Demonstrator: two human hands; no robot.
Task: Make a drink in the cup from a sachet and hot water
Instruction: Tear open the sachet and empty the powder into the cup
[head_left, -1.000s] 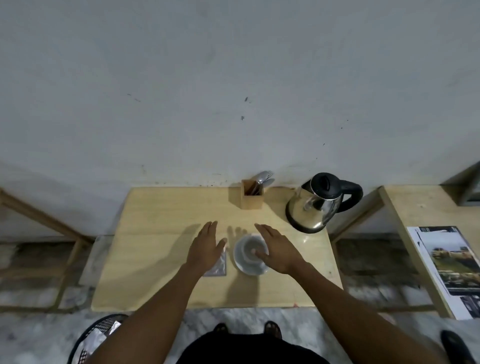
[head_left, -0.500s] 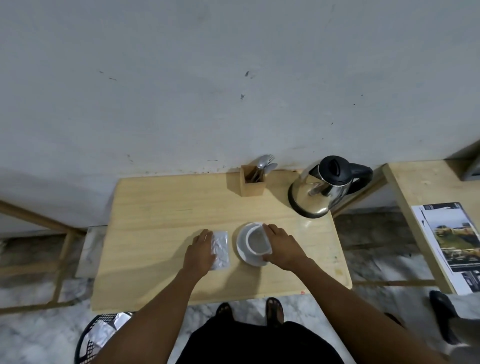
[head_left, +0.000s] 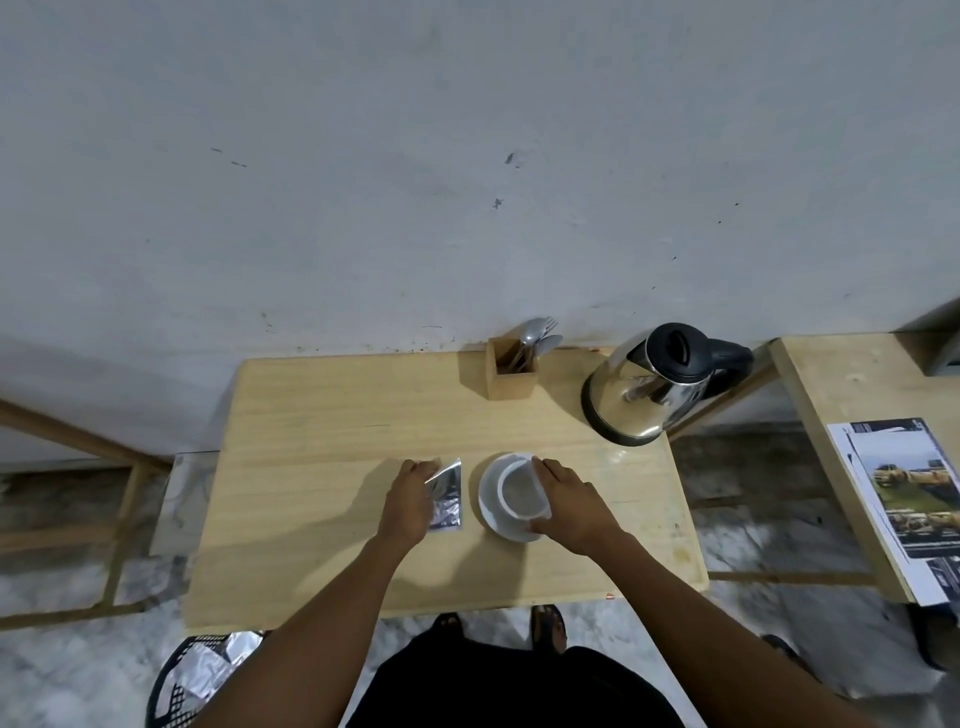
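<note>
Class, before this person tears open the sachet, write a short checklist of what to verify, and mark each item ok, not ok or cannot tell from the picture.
1. Sachet in hand: ok, the left hand is lifting its far edge off the table.
2. Cup steadied: ok, the right hand grips its side.
3. Cup upright on the saucer: ok.
4. Cup clean and dry inside: cannot tell; the inside looks greyish.
5. Kettle within reach, lid shut: ok, at the table's far right corner.
6. Water hot: cannot tell.
7. Spoon ready: ok, cutlery stands in the wooden holder.
</note>
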